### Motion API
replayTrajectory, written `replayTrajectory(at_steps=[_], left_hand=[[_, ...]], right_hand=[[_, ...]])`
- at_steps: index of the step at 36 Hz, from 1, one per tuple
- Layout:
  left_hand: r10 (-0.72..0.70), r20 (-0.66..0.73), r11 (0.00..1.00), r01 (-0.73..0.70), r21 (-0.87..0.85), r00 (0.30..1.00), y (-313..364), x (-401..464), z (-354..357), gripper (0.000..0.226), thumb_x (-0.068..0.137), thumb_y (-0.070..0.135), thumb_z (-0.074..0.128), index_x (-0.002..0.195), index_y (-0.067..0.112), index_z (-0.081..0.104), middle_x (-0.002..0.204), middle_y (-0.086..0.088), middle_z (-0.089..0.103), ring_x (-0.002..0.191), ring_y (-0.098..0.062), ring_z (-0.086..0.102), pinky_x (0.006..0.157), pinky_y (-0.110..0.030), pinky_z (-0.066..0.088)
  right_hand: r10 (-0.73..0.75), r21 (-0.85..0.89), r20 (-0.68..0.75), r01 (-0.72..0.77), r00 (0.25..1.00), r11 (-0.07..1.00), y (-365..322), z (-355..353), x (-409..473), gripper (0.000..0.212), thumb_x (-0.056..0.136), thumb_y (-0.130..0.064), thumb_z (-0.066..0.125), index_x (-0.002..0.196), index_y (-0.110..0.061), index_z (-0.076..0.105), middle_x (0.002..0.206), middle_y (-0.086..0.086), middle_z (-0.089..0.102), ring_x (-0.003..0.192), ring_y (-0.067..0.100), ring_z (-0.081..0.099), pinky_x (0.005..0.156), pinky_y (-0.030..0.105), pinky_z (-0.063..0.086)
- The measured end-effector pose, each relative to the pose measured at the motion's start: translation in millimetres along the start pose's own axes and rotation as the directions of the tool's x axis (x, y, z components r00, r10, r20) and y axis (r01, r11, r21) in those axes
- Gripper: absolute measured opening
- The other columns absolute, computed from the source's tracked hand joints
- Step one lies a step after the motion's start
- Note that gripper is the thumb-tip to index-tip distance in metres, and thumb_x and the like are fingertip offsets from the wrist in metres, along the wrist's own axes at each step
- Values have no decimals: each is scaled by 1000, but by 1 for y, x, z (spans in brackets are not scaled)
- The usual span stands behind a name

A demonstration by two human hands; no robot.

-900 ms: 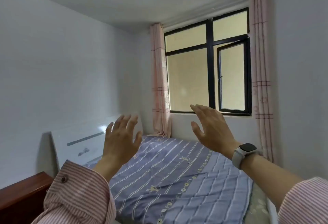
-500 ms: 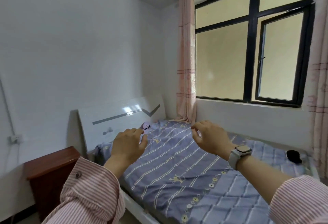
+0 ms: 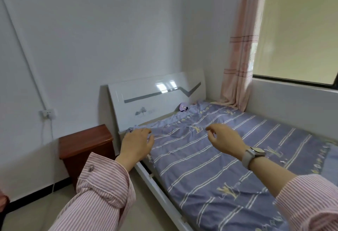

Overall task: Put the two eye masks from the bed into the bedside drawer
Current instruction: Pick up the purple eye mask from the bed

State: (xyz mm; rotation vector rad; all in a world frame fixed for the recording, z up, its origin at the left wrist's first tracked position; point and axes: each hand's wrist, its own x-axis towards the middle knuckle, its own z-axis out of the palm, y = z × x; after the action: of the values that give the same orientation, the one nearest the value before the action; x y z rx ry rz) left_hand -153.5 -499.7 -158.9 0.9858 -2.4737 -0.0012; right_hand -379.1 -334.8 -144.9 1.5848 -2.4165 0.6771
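Observation:
A small pink and purple eye mask lies at the head of the bed, against the white headboard. The second mask is outside this view. A brown wooden bedside cabinet stands left of the bed; its front faces away, so no drawer shows. My left hand hovers over the bed's near left corner, fingers loosely curled, holding nothing. My right hand, with a watch on the wrist, hangs above the striped purple sheet, fingers curled and apart, empty.
A wall socket with a cable sits above and left of the cabinet. A pink curtain hangs at the far corner beside the window. Beige floor runs along the bed's left side.
The view has dropped and swung left, from the window down to the bed and cabinet. Both hands have come down and their fingers have curled in. The black mask at the right has left the view.

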Motion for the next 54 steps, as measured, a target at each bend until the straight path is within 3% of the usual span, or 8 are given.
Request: replayTrajectory(at_steps=[12, 18, 26, 31, 39, 45, 49, 54], left_hand=[[-83, 108, 997, 83, 6, 991, -114, 208, 133, 30, 92, 31, 39, 104, 14, 60, 107, -10, 67, 94, -29, 61, 78, -39, 49], [-132, 123, 991, 132, 3, 984, -179, 306, 174, 36, 91, 36, 39, 110, 14, 60, 112, -10, 65, 101, -29, 58, 83, -40, 47], [-265, 192, 964, 255, 76, 945, -321, 403, 236, 33, 91, 34, 41, 114, 17, 56, 117, -8, 63, 105, -29, 58, 88, -40, 46], [-266, 240, 963, 269, 21, 934, -397, 479, 293, 32, 91, 34, 40, 112, 16, 57, 116, -8, 64, 102, -28, 59, 87, -39, 47], [-205, 418, 940, 298, -169, 885, -498, 607, 383, 32, 92, 31, 42, 115, 15, 56, 119, -8, 63, 107, -26, 57, 90, -36, 46], [-31, 521, 957, 176, -230, 853, -498, 703, 472, 26, 92, 26, 43, 107, 13, 59, 108, -9, 67, 97, -28, 60, 81, -37, 49], [72, 600, 950, 128, -285, 797, -468, 748, 541, 24, 91, 25, 41, 96, 10, 59, 96, -11, 66, 83, -28, 60, 73, -38, 51], [160, 660, 928, 116, -354, 734, -437, 793, 638, 24, 91, 26, 42, 101, 13, 59, 100, -12, 66, 82, -28, 61, 71, -36, 51]], right_hand=[[-31, 40, 130, 26, 991, 999, 32, 165, 243, 29, 92, -27, 41, 108, -13, 60, 108, 9, 68, 99, 29, 60, 81, 45, 51], [-33, 74, 264, 14, 964, 997, 22, 230, 372, 32, 93, -26, 39, 117, -11, 56, 115, 12, 64, 102, 31, 59, 86, 46, 50], [-62, 130, 353, 17, 934, 991, -11, 342, 510, 31, 94, -23, 39, 117, -11, 55, 118, 11, 63, 101, 30, 59, 83, 43, 50], [25, 130, 371, -79, 928, 988, -20, 418, 590, 31, 93, -22, 39, 117, -11, 56, 117, 11, 64, 101, 29, 59, 84, 40, 50], [258, 138, 446, -351, 857, 926, -22, 519, 702, 31, 93, -18, 39, 119, -9, 55, 103, 16, 68, 88, 32, 62, 78, 44, 53], [427, 127, 449, -529, 785, 839, 19, 567, 739, 30, 93, -22, 37, 113, -16, 58, 107, 7, 67, 91, 28, 62, 77, 39, 50], [554, 82, 446, -648, 703, 757, 78, 598, 754, 30, 92, -22, 37, 113, -18, 59, 100, 5, 69, 76, 23, 61, 70, 38, 52], [677, 50, 405, -755, 614, 654, 168, 666, 781, 29, 92, -17, 36, 108, -8, 58, 106, 11, 65, 90, 29, 61, 77, 40, 52]])
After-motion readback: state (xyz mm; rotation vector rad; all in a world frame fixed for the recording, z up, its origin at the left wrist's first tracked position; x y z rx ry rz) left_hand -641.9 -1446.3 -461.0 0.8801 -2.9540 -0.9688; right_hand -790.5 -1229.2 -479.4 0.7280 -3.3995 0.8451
